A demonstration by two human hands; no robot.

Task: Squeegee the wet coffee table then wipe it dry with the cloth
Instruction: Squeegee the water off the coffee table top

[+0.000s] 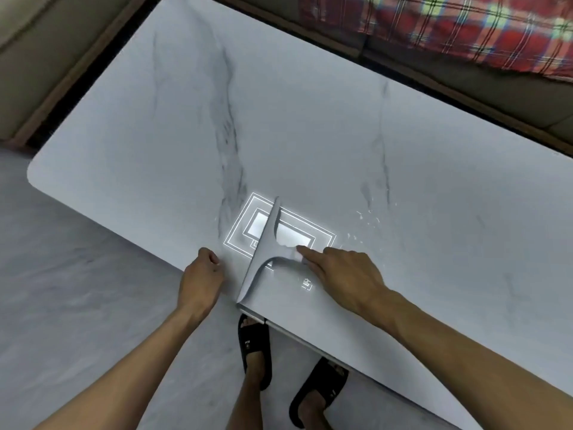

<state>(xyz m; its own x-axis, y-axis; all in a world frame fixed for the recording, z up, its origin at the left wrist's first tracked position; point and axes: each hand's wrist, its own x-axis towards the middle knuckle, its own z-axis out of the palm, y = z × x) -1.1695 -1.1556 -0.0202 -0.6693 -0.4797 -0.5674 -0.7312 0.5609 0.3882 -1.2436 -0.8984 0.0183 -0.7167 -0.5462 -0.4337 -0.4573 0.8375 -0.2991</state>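
Squeegee point(263, 252): count 1. It sits on the tabletop point(310, 119) at the near edge, blade on edge and running from the rim away from the person. Its handle curves off toward the right hand point(350, 274).

Right fingers point(310, 252): index straight along the handle end, the rest curled in at the handle, gripping it. Contact under the palm is hidden.

Left hand point(201, 277): fingers folded in, holding nothing visible. It is at the tabletop rim just left of the blade, apart from it.

Around:
- Droplets point(369, 218), a scatter too fine to count, just beyond and right of the right fingers.
- Light reflection point(291, 234), count 1, nested bright rectangles just ahead of the right fingers; the blade crosses it.
- Grey veins, 2 main streaks, run away from the fingers across the tabletop.
- Sandals, count 2, black, on the floor point(77, 290) below the hands: one point(255, 346) at the rim under the blade's near end, the other point(322, 389) partly under the tabletop.
- Sofa point(46, 41) far beyond the left fingers.
- Plaid fabric point(465, 23) far beyond the right fingers.

Nothing lies between either hand and the blade.
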